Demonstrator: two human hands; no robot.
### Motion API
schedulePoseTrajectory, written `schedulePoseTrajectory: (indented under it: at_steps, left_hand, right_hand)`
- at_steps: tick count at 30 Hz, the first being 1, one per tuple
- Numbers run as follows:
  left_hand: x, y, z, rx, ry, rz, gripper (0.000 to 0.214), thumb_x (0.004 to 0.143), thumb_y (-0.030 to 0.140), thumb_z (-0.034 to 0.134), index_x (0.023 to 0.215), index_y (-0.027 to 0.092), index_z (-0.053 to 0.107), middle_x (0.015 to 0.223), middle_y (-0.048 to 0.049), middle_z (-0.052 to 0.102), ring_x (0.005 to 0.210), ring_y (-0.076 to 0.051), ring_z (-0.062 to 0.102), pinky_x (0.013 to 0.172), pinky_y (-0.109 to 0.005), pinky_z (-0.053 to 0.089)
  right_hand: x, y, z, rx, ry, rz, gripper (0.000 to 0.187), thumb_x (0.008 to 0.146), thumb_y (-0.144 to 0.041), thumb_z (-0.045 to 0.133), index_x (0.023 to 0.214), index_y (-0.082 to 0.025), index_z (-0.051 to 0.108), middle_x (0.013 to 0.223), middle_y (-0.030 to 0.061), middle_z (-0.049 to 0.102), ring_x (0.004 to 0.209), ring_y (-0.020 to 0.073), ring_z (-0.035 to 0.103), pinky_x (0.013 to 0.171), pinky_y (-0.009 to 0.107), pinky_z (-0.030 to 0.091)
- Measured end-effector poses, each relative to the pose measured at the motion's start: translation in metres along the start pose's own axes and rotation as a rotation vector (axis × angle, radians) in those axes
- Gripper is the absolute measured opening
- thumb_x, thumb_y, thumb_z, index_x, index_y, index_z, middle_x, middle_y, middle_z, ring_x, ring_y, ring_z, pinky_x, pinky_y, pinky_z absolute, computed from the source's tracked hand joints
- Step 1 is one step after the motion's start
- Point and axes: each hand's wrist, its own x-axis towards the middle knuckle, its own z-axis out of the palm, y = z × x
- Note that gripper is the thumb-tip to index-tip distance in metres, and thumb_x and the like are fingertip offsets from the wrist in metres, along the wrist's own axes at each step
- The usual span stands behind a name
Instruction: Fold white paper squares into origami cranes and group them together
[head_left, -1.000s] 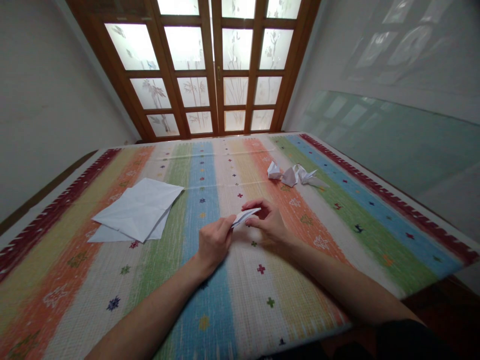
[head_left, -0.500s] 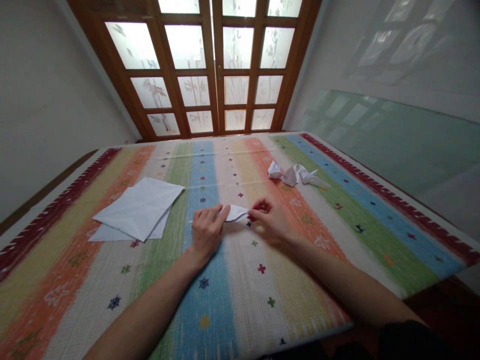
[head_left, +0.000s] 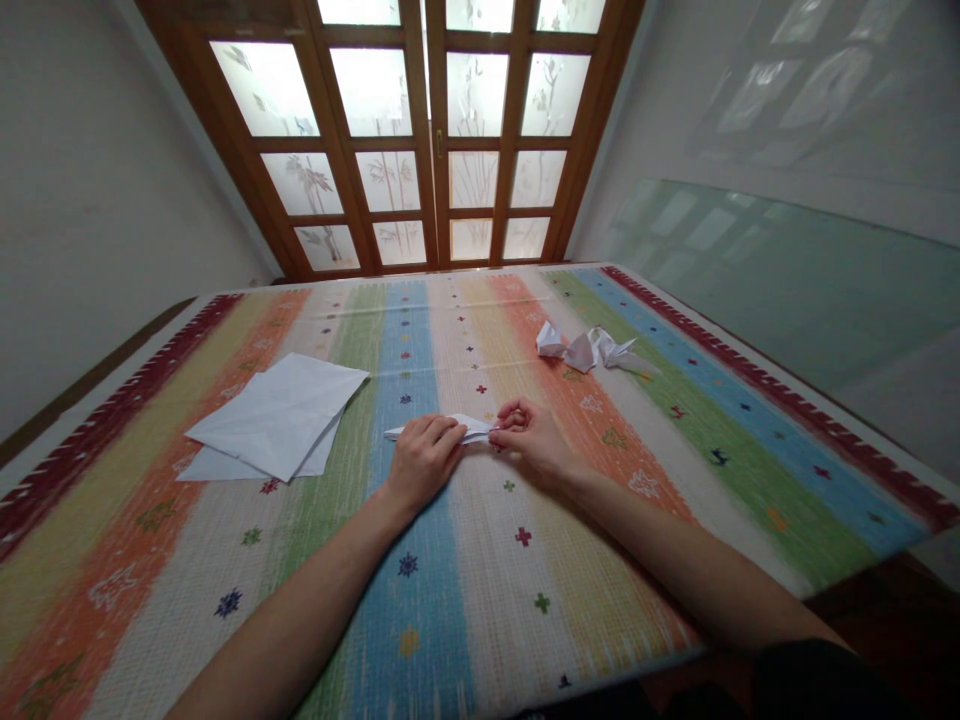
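A narrow folded white paper (head_left: 474,429) lies on the striped tablecloth in front of me, with a pointed end toward each side. My left hand (head_left: 424,455) is closed over its middle and presses it against the cloth, hiding part of it. At the right tip, my right hand (head_left: 531,437) pinches the paper between thumb and fingers. The left tip of the paper sticks out past my left hand.
White paper sheets (head_left: 289,415), creased and overlapping, lie to the left. Several folded white paper figures (head_left: 589,349) stand at the right rear. Wood-framed glass doors (head_left: 431,160) rise behind the table, and a glass panel (head_left: 787,280) lines the right wall.
My left hand has slid slightly right along the folded paper, baring more of its left tip. My right hand still pinches the right tip, shifted a little left and nearer me.
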Motion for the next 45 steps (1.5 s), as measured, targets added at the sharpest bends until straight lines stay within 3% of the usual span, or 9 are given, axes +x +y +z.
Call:
schedulePoseTrajectory:
  at_steps: [8, 15, 21, 25, 32, 41, 45]
  left_hand:
    - [-0.002, 0.0, 0.001, -0.051, 0.061, -0.031, 0.015, 0.093, 0.02, 0.054, 0.086, 0.018, 0.067, 0.08, -0.0044, 0.069, 0.076, -0.019, 0.058, 0.07, -0.032, 0.044]
    - [-0.001, 0.004, -0.004, 0.021, 0.072, -0.003, 0.016, 0.092, 0.016, 0.053, 0.082, 0.017, 0.065, 0.075, -0.004, 0.066, 0.074, -0.02, 0.055, 0.068, -0.032, 0.041]
    - [0.001, 0.007, -0.006, 0.048, 0.075, 0.04, 0.017, 0.092, 0.015, 0.053, 0.079, 0.018, 0.064, 0.073, -0.0032, 0.065, 0.072, -0.019, 0.052, 0.066, -0.032, 0.039]
    - [0.001, 0.009, -0.007, 0.041, 0.07, 0.049, 0.019, 0.093, 0.016, 0.051, 0.079, 0.018, 0.063, 0.074, -0.0033, 0.065, 0.073, -0.019, 0.052, 0.067, -0.032, 0.039]
    - [0.001, 0.01, -0.007, 0.047, 0.08, 0.098, 0.021, 0.094, 0.015, 0.048, 0.079, 0.018, 0.063, 0.073, -0.0035, 0.064, 0.074, -0.019, 0.053, 0.07, -0.032, 0.04]
    - [0.001, 0.011, -0.01, 0.066, 0.067, 0.119, 0.024, 0.095, 0.015, 0.045, 0.08, 0.018, 0.064, 0.075, -0.0046, 0.064, 0.075, -0.02, 0.053, 0.07, -0.034, 0.04]
    - [0.0, 0.011, -0.009, 0.058, 0.065, 0.102, 0.023, 0.094, 0.013, 0.046, 0.08, 0.018, 0.064, 0.074, -0.0045, 0.064, 0.075, -0.02, 0.053, 0.07, -0.034, 0.04]
  right_hand:
    - [-0.001, -0.001, -0.002, -0.229, -0.051, -0.164, 0.025, 0.061, -0.021, 0.074, 0.075, -0.02, 0.053, 0.066, -0.0023, 0.063, 0.061, 0.0136, 0.06, 0.059, 0.028, 0.049]
    - [-0.009, -0.005, -0.007, -0.619, -0.142, -0.507, 0.004, 0.082, -0.021, 0.062, 0.08, -0.019, 0.06, 0.073, 0.001, 0.065, 0.066, 0.0134, 0.06, 0.064, 0.027, 0.048]
    - [-0.013, -0.003, -0.009, -0.987, -0.183, -0.85, 0.007, 0.089, -0.024, 0.061, 0.089, -0.018, 0.065, 0.084, 0.0071, 0.066, 0.079, 0.0183, 0.06, 0.069, 0.03, 0.046]
    - [-0.013, 0.0, -0.006, -1.108, -0.145, -0.964, 0.01, 0.09, -0.022, 0.058, 0.085, -0.017, 0.065, 0.081, 0.0078, 0.065, 0.078, 0.0193, 0.058, 0.069, 0.03, 0.045]
    - [-0.012, 0.002, -0.003, -1.103, -0.114, -0.95, 0.013, 0.089, -0.016, 0.057, 0.078, -0.017, 0.065, 0.073, 0.007, 0.067, 0.071, 0.0185, 0.057, 0.065, 0.029, 0.043]
    - [-0.013, -0.002, 0.001, -0.87, -0.092, -0.599, 0.009, 0.083, -0.02, 0.066, 0.073, -0.019, 0.068, 0.07, 0.0026, 0.068, 0.063, 0.0143, 0.059, 0.061, 0.027, 0.043]
    - [-0.013, -0.002, 0.0, -0.853, -0.08, -0.624, 0.016, 0.083, -0.017, 0.064, 0.067, -0.019, 0.066, 0.065, 0.0018, 0.064, 0.061, 0.0138, 0.056, 0.059, 0.026, 0.041]
